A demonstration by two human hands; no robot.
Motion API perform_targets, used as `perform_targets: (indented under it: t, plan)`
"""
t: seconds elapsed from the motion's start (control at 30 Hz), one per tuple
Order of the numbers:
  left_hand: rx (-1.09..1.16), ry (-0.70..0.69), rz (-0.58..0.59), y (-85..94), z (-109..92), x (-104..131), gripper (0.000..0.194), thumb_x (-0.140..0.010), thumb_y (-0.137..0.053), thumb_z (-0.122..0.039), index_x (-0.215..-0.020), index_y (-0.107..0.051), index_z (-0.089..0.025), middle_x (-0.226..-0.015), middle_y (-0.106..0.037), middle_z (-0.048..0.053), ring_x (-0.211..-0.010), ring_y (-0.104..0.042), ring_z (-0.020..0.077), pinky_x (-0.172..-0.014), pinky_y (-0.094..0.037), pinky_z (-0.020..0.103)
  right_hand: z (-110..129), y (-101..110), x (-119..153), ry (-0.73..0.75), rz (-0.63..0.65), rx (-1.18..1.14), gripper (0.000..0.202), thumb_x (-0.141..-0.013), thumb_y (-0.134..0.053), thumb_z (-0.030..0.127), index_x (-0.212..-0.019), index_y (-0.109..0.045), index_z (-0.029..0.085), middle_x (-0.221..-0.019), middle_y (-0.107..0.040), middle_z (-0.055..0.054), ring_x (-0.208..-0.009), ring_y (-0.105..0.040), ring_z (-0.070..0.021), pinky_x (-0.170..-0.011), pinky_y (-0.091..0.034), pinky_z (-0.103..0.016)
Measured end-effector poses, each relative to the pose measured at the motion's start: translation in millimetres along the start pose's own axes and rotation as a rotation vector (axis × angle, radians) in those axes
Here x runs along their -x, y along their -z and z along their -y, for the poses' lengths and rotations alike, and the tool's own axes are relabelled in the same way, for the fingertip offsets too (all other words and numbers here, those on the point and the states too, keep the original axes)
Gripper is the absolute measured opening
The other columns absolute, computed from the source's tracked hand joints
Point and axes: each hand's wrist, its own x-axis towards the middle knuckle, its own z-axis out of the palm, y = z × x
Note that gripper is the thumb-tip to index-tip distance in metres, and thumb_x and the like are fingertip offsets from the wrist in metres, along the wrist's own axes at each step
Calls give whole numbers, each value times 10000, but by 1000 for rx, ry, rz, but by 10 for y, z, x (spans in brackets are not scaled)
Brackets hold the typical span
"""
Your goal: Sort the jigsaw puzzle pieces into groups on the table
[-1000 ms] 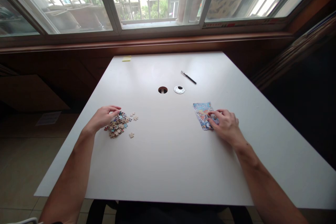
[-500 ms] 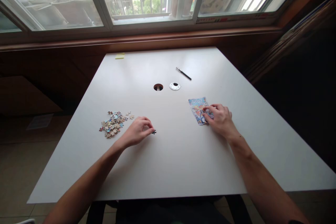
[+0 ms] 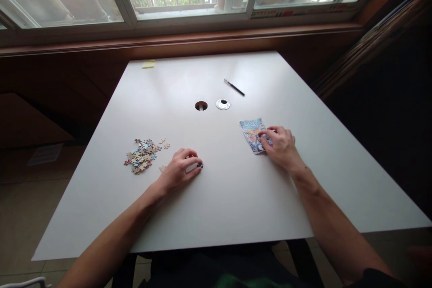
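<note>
Near the middle of the white table [image 3: 232, 198], my left hand [image 3: 182, 166] pinches a small dark puzzle piece [image 3: 200, 166] between thumb and fingers. A heap of puzzle pieces [image 3: 141, 157] lies to the left of that hand, with a few loose ones at its right side. My right hand [image 3: 278, 144] rests on the lower right part of a colourful printed sheet [image 3: 250, 127], its fingers bent and a little apart. The sheet lies flat and is partly hidden under those fingers.
A black pen [image 3: 234, 87] lies toward the back. In front of it are a round hole [image 3: 201, 106] in the tabletop and a silver ring-shaped cover [image 3: 222, 104]. Yellow sticky notes [image 3: 148, 64] sit at the back left corner. A window stands behind the table.
The view has shifted slightly. My left hand has turned its fingers further over the dark piece, and a pale piece now shows beside its wrist. My right hand stays on the sheet.
</note>
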Motion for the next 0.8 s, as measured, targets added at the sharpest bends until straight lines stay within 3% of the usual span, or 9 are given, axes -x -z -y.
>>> perform_targets:
  t: [0.17, 0.33, 0.53, 0.63, 0.8]
  plan:
    - [-41, -4, 149, 183, -4, 60, 107, -917, -625, -286, -999, -660, -226, -1107, -629, 79, -1058, -560, 243, -979, -442, 404, 24, -8, -1, 37, -5, -21, 272, -910, -561, 378, -1082, -732, 254, -1210, -606, -108, -1058, -518, -307, -891, -410, -443]
    - [-27, 4, 221, 552, 90, 156, 106, -909, -629, -317, -949, -667, -226, -1081, -645, 67, -1038, -572, 234, -978, -439, 388, 58, -13, 6, 48, -27, -60, 274, -908, -561, 371, -1072, -741, 245, -1216, -624, -99, -1084, -534, -306, -921, -414, -446]
    - [-26, 126, 114, 1042, 448, 384, 125, -886, -612, -296, -879, -705, -212, -1019, -673, 70, -1010, -606, 228, -860, -493, 322, 188, 22, 3, 137, -84, -176, 247, -926, -560, 357, -1035, -742, 231, -1190, -658, -95, -1106, -569, -289, -981, -413, -452]
    - [-119, 125, 139, 1075, 536, 486, 126, -845, -651, -305, -903, -737, -232, -985, -694, 57, -998, -595, 235, -889, -475, 345, 323, 71, 11, 207, -126, -256, 200, -928, -573, 325, -976, -739, 224, -1125, -685, -96, -1080, -601, -274, -999, -432, -456]
    - [-195, 115, 224, 941, 514, 500, 151, -844, -692, -370, -942, -756, -274, -963, -719, 29, -995, -593, 239, -936, -418, 375, 536, 137, 55, 321, -104, -395, 121, -906, -608, 274, -936, -723, 249, -1020, -709, -73, -987, -643, -243, -945, -512, -424]
